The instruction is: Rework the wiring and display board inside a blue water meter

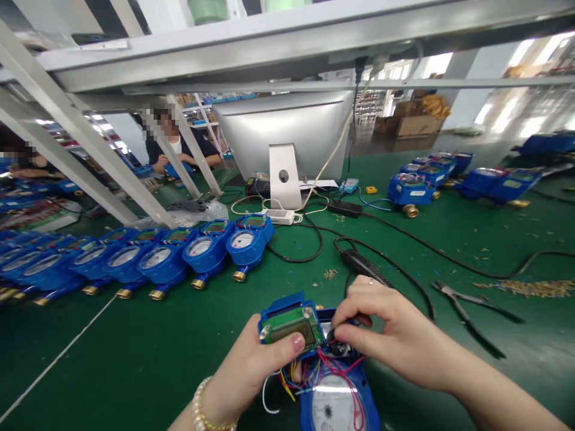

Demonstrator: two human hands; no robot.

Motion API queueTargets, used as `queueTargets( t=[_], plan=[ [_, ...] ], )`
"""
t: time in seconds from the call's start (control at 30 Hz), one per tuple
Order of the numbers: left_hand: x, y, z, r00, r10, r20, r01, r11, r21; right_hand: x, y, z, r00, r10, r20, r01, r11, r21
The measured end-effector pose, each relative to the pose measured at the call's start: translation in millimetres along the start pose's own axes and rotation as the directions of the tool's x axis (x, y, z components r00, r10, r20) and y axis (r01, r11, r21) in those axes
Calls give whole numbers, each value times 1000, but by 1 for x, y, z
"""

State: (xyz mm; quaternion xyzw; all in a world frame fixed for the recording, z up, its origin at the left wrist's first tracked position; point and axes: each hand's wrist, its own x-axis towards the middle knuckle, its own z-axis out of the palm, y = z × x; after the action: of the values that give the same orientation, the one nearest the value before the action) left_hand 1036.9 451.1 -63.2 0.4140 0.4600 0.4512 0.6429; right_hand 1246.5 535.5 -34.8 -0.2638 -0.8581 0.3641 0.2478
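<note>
Nearest, at six o'clock, a blue water meter lies opened on the counter, dial up, with its green circuit board tipped back at the top and coloured wires spilling between the two. The left hand comes in from seven o'clock. Its grip is closed on the circuit board, with the thumb flat on the lower edge. The right hand comes in from four o'clock, its grip pinched narrow on a small dark part just beside the board, where the wires meet.

Across the green counter, a silver monitor stands back-on at twelve o'clock. A row of closed meters runs from nine o'clock towards the centre. A second cluster of meters sits at two o'clock. Another person is seated at eleven o'clock, well apart. Black pliers lie at three o'clock, and a black corded tool lies just beyond the right hand. Brass scraps are scattered further right.

The step in hand looks like wiring work inside the opened housing, with one hand steadying the board while the other handles the part. Any further move there calls for fine fingertip control, the board held steady, and the thin wires kept slack and out of the pinch.
</note>
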Motion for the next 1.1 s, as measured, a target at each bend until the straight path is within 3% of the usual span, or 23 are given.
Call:
queueTargets(
  t=[0.1, 0.23, 0.4, 0.57, 0.9, 1.1],
  plan=[
    [-1, 1, 0, 999, -15, -45, 17, 999, 44, -1, -4, 2, 993, -120, 2, 120, 993, -20],
    [-4, 0, 0, 999, -19, -48, 23, 996, 92, 0, -11, 6, 987, -151, -61, 151, 989, -8],
    [-4, -2, 0, 998, 16, -54, -11, 996, 93, 2, -7, 9, 997, 5, -83, 5, 992, 122],
    [-3, -1, 6, 993, 27, -114, -31, 999, -36, -1, 13, 15, 973, 228, -20, -204, 906, 371],
    [-3, -11, 7, 992, -54, -116, 29, 979, -204, 2, 12, 23, 968, 250, -25, -218, 885, 412],
    [-4, -13, 6, 992, -45, -119, 20, 978, -208, 3, 11, 26, 970, 234, -59, -195, 903, 383]
  ],
)
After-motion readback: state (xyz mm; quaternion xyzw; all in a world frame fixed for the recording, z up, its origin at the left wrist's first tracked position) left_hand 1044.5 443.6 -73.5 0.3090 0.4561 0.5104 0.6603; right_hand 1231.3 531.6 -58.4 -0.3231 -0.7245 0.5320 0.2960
